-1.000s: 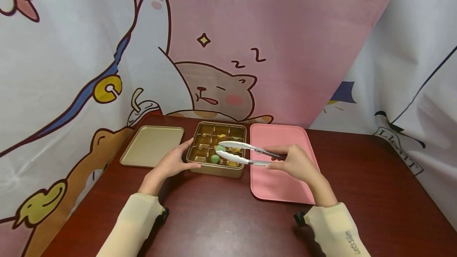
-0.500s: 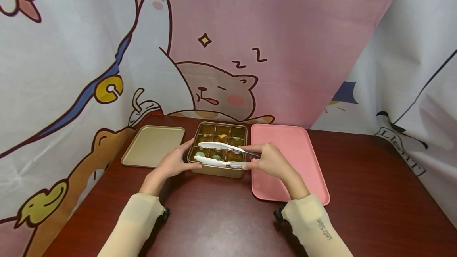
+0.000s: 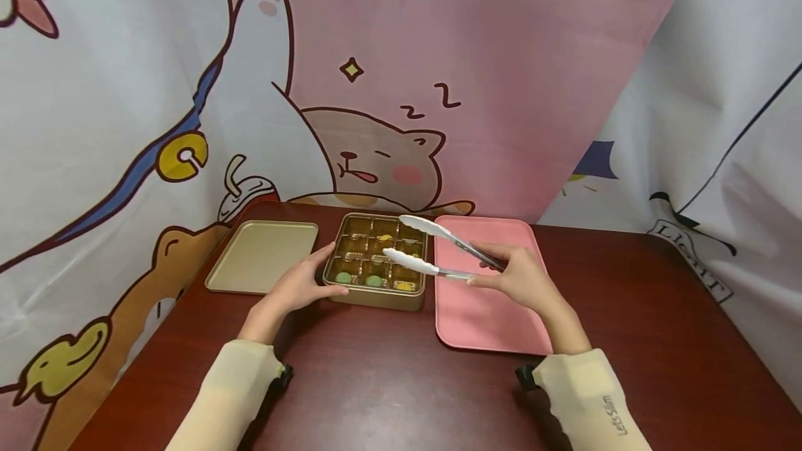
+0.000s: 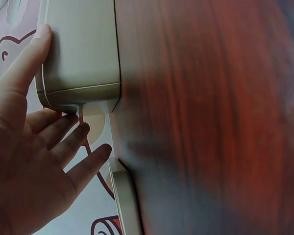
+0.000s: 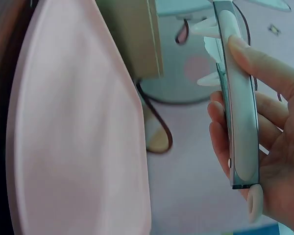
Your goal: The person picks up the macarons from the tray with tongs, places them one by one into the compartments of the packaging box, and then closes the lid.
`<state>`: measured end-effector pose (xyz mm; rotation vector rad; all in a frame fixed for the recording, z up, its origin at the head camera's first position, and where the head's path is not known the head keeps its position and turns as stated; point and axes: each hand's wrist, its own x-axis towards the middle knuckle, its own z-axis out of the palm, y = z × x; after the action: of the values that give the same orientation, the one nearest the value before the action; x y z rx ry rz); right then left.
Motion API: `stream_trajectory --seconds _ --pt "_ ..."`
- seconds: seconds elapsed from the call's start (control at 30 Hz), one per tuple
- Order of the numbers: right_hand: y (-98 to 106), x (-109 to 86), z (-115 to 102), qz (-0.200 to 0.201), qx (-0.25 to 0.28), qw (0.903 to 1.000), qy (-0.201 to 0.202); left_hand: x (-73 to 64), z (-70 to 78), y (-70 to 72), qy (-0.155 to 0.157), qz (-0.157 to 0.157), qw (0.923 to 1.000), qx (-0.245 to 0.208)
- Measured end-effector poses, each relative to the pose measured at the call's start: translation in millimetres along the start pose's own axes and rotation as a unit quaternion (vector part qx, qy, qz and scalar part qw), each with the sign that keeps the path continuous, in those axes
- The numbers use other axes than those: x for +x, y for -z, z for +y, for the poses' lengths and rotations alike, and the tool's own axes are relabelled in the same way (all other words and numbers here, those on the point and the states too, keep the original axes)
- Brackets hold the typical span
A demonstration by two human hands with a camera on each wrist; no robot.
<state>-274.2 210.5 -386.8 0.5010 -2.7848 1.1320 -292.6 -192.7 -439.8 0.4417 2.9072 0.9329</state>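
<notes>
Your left hand point(image 3: 293, 287) rests spread against the box point(image 3: 382, 298) on the bench point(image 3: 376, 381); your right hand point(image 3: 525, 280) grips the tongs point(image 3: 413, 262), tips apart above it. Lift them clear before swinging sideways, to spare the green balls point(image 3: 373, 281) in its front compartments.
</notes>
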Motion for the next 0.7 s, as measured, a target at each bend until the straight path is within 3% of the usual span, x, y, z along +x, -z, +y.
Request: stream_trajectory --seconds 0.37,0.7 --pt "58.8 -37.4 43.2 0.058 -0.044 0.9948 -0.072 -1.2 0.7 0.2 0.0 -0.005 1.0 -0.005" --pt "92.2 -72.7 84.0 0.128 -0.089 0.9766 -0.147 -0.9 1.9 -0.2 -0.002 0.0 1.0 -0.001"
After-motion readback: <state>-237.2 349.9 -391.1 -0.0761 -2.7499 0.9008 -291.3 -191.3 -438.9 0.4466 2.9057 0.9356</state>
